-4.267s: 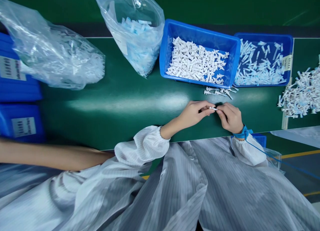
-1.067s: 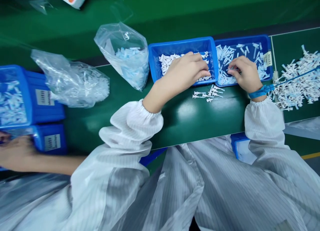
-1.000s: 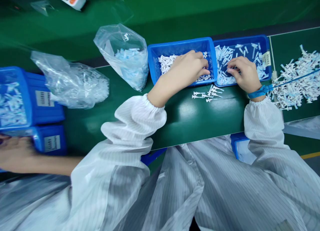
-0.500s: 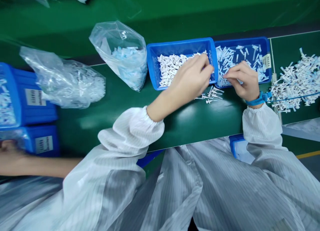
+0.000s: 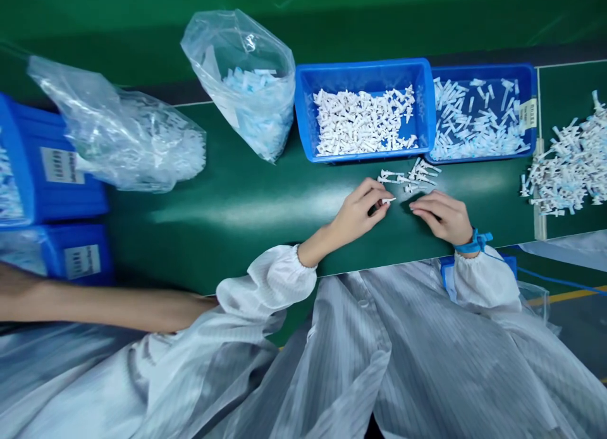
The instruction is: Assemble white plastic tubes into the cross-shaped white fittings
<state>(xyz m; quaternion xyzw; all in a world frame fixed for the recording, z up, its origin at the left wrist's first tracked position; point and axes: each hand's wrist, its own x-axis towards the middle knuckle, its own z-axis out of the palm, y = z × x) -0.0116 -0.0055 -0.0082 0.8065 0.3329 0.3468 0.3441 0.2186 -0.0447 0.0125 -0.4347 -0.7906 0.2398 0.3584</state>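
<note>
My left hand [image 5: 361, 210] is closed in a pinch on a small white plastic fitting [image 5: 388, 200], its tip pointing right. Opposite it, my right hand [image 5: 442, 215], with a blue wrist strap [image 5: 474, 241], has thumb and fingers pressed together; whatever they hold is too small to make out. Just beyond both hands lies a small group of joined white-and-pale-blue pieces [image 5: 417, 173] on the green table. Behind these stand a blue bin [image 5: 303, 132] of white fittings and a second blue bin [image 5: 502, 155] of pale blue tube pieces.
A big heap of joined pieces [image 5: 571, 167] lies at the right. Left of the bins are a clear bag of pale blue pieces [image 5: 265, 119] and another clear bag [image 5: 161, 148]. Labelled blue bins [image 5: 95, 195] and another person's forearm [image 5: 109, 306] are at the far left.
Both hands have come back from over the two bins to the table in front of them. A white fitting now shows in my left hand. The other person's arm reaches further right.
</note>
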